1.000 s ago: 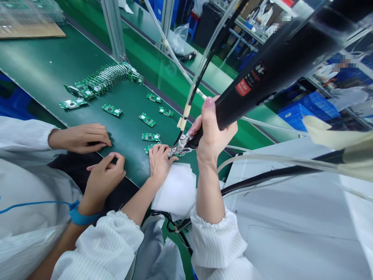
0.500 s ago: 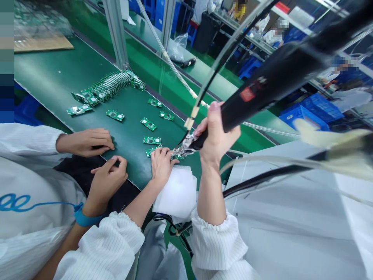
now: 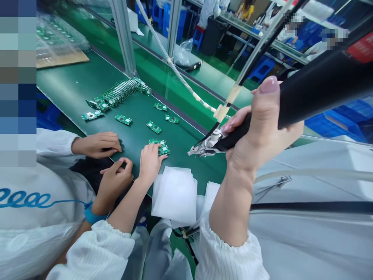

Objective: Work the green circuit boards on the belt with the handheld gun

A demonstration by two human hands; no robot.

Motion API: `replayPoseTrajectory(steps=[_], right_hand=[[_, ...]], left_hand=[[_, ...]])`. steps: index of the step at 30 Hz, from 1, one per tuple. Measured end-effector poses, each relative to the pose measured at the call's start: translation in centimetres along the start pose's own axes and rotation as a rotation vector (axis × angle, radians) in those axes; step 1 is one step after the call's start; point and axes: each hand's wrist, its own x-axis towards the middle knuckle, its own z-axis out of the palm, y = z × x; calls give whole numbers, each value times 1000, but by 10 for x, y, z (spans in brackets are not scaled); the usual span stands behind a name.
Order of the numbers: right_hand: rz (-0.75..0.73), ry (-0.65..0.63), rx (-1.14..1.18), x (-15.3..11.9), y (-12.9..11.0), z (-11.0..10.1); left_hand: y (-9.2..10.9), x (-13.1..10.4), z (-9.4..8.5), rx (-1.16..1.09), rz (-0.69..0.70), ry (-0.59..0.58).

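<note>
My right hand [image 3: 259, 136] is wrapped round the grip of a thick black electric screwdriver [image 3: 314, 85]. Its metal nose [image 3: 201, 150], with a feed hose [image 3: 233, 95] running into it, points left just above the green bench. Over to the left, my left hand [image 3: 149, 161] has thumb and fingers round a small green circuit board [image 3: 164, 150], lying against another board [image 3: 155, 142]. Several more boards, such as one board [image 3: 154, 126] and another board [image 3: 171, 119], lie loose behind them. Under my wrists is a stack of white sheets [image 3: 175, 192].
A long curved row of upright boards [image 3: 119, 93] stands at the bench's back. At far left, clear plastic trays [image 3: 61, 37] rest on a brown board [image 3: 62, 59]. A co-worker's hands [image 3: 113, 182] sit at the bench edge on my left. A metal post [image 3: 124, 37] rises behind.
My left hand has shifted left with the circuit board, away from the screwdriver's nose. My right hand has drawn the screwdriver to the right, off the board. The view has shifted a little.
</note>
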Motion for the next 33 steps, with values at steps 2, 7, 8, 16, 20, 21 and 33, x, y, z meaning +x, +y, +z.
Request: replayPoseTrajectory(steps=[2, 7, 8, 16, 20, 21, 33], right_hand=[[3, 5, 44, 0, -1, 2], [14, -18, 29, -1, -3, 1], [16, -21, 20, -1, -3, 1], [53, 2, -58, -4, -3, 0], [95, -3, -71, -5, -3, -1], [95, -5, -74, -5, -3, -1], [72, -11, -82, -4, -2, -1]], left_hand=[[2, 1, 2, 21, 14, -31], [-2, 19, -6, 61, 22, -73], [-4, 26, -10, 60, 31, -75], [-27, 67, -12, 40, 128, -213], [-34, 71, -9, 27, 170, -262], [-35, 72, -9, 28, 177, -275], [-27, 62, -18, 109, 142, -254]])
